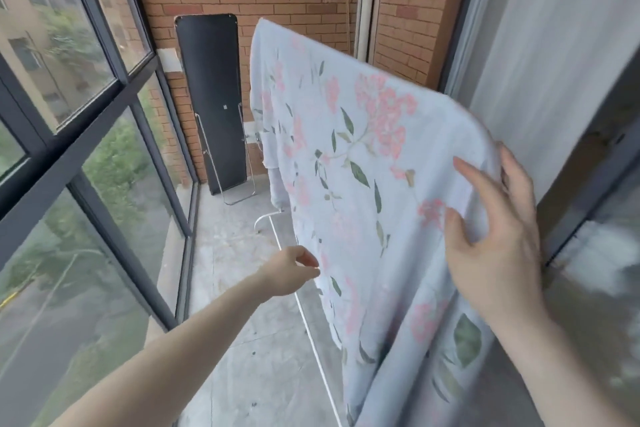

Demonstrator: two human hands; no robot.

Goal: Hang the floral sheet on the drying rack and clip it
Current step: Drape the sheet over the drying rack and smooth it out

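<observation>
Pale blue floral sheet (346, 156) with pink blossoms and green leaves draped over white drying rack (304, 319), right hand (491, 236) spread against its near edge, left hand (289, 270) loosely curled at its hanging side, grasp unclear

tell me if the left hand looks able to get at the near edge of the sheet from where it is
Probably yes. The left hand hangs open right beside the sheet where it drapes off the rack, fingertips almost at the cloth, nothing between them. The right hand is higher up.

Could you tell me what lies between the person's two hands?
In the head view, the floral sheet hangs between them: the left hand is at its left edge and the right hand rests on its near top corner.
</observation>
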